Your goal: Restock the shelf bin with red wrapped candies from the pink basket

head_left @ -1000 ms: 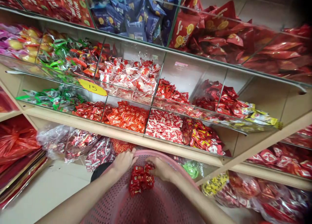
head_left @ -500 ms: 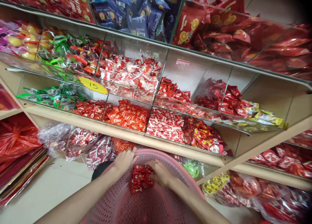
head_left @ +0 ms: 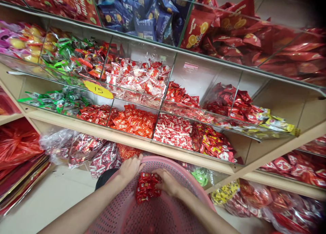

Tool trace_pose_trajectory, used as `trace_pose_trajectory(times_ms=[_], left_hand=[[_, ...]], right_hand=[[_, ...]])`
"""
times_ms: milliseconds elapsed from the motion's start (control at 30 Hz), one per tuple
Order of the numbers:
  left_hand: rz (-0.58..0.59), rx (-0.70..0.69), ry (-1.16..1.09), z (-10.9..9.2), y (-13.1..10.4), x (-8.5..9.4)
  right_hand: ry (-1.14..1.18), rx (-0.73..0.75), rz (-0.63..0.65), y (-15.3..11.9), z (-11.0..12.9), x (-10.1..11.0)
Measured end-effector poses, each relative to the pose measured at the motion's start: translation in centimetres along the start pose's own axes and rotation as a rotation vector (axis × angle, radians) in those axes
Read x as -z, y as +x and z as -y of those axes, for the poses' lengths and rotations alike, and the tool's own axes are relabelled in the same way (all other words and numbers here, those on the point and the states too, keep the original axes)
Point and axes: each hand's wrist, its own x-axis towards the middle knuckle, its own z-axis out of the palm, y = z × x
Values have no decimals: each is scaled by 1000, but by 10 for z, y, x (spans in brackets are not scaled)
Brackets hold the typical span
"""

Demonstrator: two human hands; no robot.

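Observation:
A large pink perforated plastic basket [head_left: 175, 166] fills the lower middle of the view. My left hand [head_left: 130, 168] grips its rim on the far left side, fingers closed over the edge. Inside the basket, my right hand [head_left: 166, 181] is closed on the right side of a bunch of small red-wrapped candies [head_left: 146, 189]. The bunch lies against the inner far wall; some of my right fingertips are hidden by the wrappers.
Ahead, a wooden shelf [head_left: 122, 140] with clear dividers holds orange-red candies [head_left: 134, 122], red-and-white candies [head_left: 173, 131] and blue packets [head_left: 145, 27]. A yellow price tag [head_left: 98, 89] reads 15. Plastic bags of candy [head_left: 85, 147] rest below, beside the floor [head_left: 68, 186].
Almost nothing differs. Both hands keep their places at the basket, and the view has shifted very slightly.

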Motion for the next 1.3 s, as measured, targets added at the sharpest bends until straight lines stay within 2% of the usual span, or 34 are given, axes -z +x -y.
trace_pose_trajectory(times_ms=[333, 500, 700, 833, 967, 1067, 1133, 1200, 1300], left_hand=[[-2, 0, 4, -1, -2, 3], [9, 4, 5, -2, -4, 6], [19, 19, 9, -1, -3, 5], [15, 16, 9, -1, -4, 5], [13, 13, 5, -2, -4, 6], [11, 18, 2, -2, -3, 5], [11, 20, 2, -2, -3, 4], [8, 23, 5, -1, -3, 2], [-4, 23, 9, 0, -4, 0]], right_hand=[[18, -4, -42, 5, -6, -3], [-23, 70, -24, 16, 9, 2], [-102, 154, 54, 26, 28, -12], [-131, 139, 64, 27, 25, -22], [-142, 123, 60, 24, 22, -23], [-132, 132, 50, 20, 24, -14], [-131, 164, 34, 15, 30, -1], [-145, 215, -2, 9, 40, 19], [-198, 289, -107, -4, 64, 62]])
